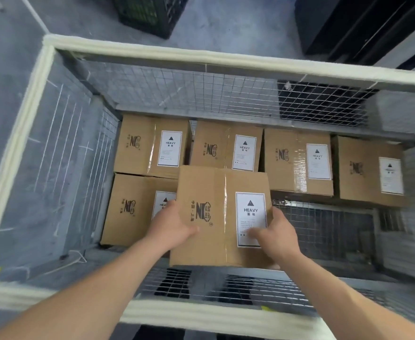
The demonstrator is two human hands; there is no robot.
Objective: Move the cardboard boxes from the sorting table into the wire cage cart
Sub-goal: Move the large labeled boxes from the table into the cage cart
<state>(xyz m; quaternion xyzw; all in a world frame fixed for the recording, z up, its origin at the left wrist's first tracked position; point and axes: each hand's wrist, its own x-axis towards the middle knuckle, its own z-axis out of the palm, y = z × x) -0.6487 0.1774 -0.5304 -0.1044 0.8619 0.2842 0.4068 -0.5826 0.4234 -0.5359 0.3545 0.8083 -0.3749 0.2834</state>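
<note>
Cardboard box [211, 192] hangs gripped between left hand [174, 229] and right hand [278, 235].

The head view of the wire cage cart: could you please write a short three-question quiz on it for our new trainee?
1. True or false: the left hand and the right hand grip the same carried box.
2. Not counting the carried box, how many cardboard boxes can be seen lying in the wire cage cart? A) three B) five C) eight
3. Fill in: the white label on the carried box reads ____.
Key: 1 true; 2 B; 3 HEAVY.
</note>
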